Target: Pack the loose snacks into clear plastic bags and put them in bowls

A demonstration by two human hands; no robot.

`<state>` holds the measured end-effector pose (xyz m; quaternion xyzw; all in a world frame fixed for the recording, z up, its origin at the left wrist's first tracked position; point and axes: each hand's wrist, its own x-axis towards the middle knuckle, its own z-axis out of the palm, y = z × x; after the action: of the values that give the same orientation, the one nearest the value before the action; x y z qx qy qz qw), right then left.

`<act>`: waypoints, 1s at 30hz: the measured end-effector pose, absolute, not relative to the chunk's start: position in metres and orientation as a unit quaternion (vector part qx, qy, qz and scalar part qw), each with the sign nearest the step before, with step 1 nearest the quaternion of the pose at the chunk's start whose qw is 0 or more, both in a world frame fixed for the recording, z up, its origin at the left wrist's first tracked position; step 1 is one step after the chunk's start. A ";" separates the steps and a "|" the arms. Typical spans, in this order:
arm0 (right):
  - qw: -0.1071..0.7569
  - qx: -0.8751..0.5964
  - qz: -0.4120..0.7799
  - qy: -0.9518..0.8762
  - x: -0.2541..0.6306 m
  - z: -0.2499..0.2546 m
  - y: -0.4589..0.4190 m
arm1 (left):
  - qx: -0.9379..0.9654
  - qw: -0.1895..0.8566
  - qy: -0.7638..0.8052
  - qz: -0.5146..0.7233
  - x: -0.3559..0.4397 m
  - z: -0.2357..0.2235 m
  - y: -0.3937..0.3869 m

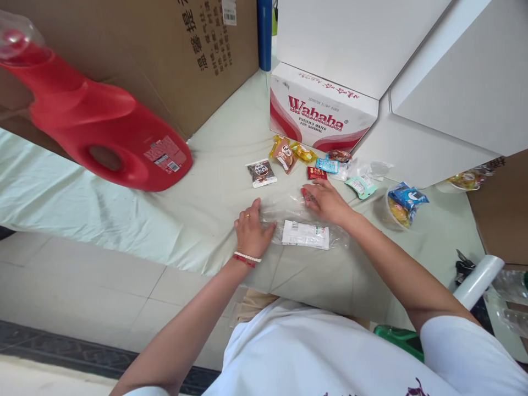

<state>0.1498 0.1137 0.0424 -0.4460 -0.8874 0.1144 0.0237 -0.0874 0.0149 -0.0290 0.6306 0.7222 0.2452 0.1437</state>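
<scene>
My left hand (252, 234) is resting loosely, fingers relaxed, against the clear bag (284, 210) on the tablecloth (218, 214); a white packet (306, 235) is lying in or on it. My right hand (328, 202) is apparently pinching a small red wrapper (307, 196). Light left-hand pressure is probably best for steadying slippery film.

This is looking like a home or storeroom, which one being unclear; a bench under pale green cloth (220, 190) is standing over grey floor tiles (124, 275); a brown cardboard box (136, 55), a red plastic handled jug (127, 137) and a white-and-red Wahaha water carton (322, 115) are crowding it.
</scene>
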 end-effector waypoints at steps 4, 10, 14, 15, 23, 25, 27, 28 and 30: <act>-0.020 -0.451 0.124 -0.883 0.119 0.019 0.139 | 0.616 0.193 0.729 0.230 -0.087 -0.026 0.028; -0.012 -0.466 0.207 -0.860 0.123 0.021 0.154 | 0.645 0.203 0.717 0.168 -0.090 -0.029 0.034; 0.074 -0.395 0.200 -0.894 0.136 0.053 0.130 | 0.652 0.197 0.713 0.166 -0.092 -0.031 0.032; 0.075 -0.380 0.189 -0.902 0.138 0.061 0.118 | 0.652 0.199 0.713 0.167 -0.091 -0.031 0.032; -0.106 -0.283 0.108 -0.947 0.150 0.046 0.029 | 0.668 0.217 0.688 0.185 -0.103 -0.025 0.026; -0.104 -0.289 0.105 -0.946 0.154 0.033 0.018 | 0.672 0.217 0.680 0.198 -0.114 -0.023 0.019; -0.093 -0.312 0.101 -0.940 0.156 0.023 0.011 | 0.657 0.231 0.681 0.227 -0.124 -0.019 0.012; -0.085 -0.325 0.100 -0.936 0.157 0.020 0.008 | 0.641 0.248 0.681 0.252 -0.127 -0.017 0.008; -0.069 -0.347 0.106 -0.929 0.156 0.017 0.005 | 0.597 0.310 0.668 0.319 -0.126 -0.011 0.003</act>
<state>0.1556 0.0046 0.0173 -0.3468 -0.9294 0.1056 -0.0692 -0.1260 0.0030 -0.0111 0.5968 0.6679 0.3187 0.3102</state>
